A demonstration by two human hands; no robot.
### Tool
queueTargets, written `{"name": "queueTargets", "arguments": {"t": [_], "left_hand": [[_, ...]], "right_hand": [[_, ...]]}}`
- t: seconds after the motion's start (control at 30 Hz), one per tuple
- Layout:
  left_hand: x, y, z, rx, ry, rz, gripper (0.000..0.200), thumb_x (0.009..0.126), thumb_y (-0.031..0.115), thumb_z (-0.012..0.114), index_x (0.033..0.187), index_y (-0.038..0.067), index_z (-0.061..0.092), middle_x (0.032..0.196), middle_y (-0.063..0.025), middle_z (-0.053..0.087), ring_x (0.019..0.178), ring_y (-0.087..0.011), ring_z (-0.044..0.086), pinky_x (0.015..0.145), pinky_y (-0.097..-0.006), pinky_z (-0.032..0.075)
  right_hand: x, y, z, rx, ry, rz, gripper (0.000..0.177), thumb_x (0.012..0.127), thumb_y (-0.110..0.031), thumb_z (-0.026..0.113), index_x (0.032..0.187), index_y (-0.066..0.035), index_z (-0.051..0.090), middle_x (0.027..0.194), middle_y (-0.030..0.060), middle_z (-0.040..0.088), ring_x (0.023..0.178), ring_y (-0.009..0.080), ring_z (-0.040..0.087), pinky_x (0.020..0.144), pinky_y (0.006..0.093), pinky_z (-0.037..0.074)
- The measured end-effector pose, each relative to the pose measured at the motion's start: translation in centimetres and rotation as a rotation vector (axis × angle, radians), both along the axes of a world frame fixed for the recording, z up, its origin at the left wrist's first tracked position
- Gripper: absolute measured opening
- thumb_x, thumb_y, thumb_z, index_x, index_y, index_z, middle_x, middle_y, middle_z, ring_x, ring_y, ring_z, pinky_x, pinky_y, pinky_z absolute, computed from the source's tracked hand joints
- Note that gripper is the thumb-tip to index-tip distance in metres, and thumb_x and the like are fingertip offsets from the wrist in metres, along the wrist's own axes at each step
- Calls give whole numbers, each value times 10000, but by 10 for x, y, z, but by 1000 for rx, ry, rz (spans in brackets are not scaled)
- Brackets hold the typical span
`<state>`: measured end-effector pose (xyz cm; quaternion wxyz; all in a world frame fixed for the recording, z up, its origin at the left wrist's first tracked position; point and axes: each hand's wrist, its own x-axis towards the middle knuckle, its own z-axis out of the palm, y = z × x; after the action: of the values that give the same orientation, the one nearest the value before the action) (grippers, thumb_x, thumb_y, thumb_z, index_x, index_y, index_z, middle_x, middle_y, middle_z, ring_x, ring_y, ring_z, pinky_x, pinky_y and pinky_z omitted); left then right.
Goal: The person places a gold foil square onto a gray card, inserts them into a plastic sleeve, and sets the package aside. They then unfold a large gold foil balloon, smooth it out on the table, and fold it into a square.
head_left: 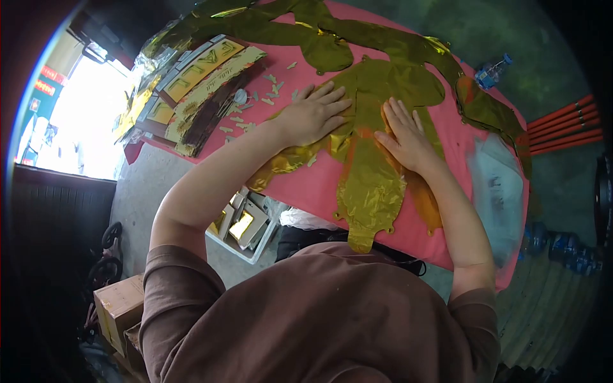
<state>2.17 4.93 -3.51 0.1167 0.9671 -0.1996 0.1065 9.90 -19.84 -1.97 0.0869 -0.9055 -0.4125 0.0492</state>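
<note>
A flat, uninflated gold foil balloon (370, 185) lies on the pink tablecloth (300, 188) in front of me, its lower end hanging near the table's front edge. My left hand (316, 115) rests palm down on its left part, fingers spread. On its right side lies my right hand (405, 137), fingers stretched out and pointing away from me. An orange translucent edge shows beside and below the right hand. Behind, more flat gold foil (325, 54) stretches along the far side of the table. Small pale strips (268, 99) are scattered left of my left hand.
Stacked printed packaging (204, 73) sits at the table's left end. A plastic bottle (491, 73) stands far right, and clear plastic bags (498, 191) lie at the right edge. Below are a white bin (254, 258) holding packages and a cardboard box (120, 300).
</note>
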Motion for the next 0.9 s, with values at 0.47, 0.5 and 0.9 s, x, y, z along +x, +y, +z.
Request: {"name": "queueTargets", "arguments": {"t": [0.47,0.5,0.9], "left_hand": [[25,12,-7,-55,-127,11,431,897,328,469,1274,118,469,1356,-115,414,1281,-275,349,1054,-456,259],[26,12,-6,-68,-98,16,435,896,329,472,1276,118,468,1357,-117,413,1283,-276,346,1058,-455,253],[27,20,-3,-105,-23,-6,486,871,372,506,1279,109,474,1373,-122,399,1299,-270,327,1073,-445,238]], "right_hand": [[-27,18,2,46,25,47,724,899,-457,446,1419,-24,188,1485,166,158,1384,287,124,1109,456,80],[-31,21,1,48,18,54,724,898,-462,444,1418,-24,194,1484,166,161,1384,285,125,1108,458,83],[-24,34,-4,42,-35,4,712,908,-483,403,1413,-20,208,1478,159,184,1382,276,134,1108,452,87]]}}
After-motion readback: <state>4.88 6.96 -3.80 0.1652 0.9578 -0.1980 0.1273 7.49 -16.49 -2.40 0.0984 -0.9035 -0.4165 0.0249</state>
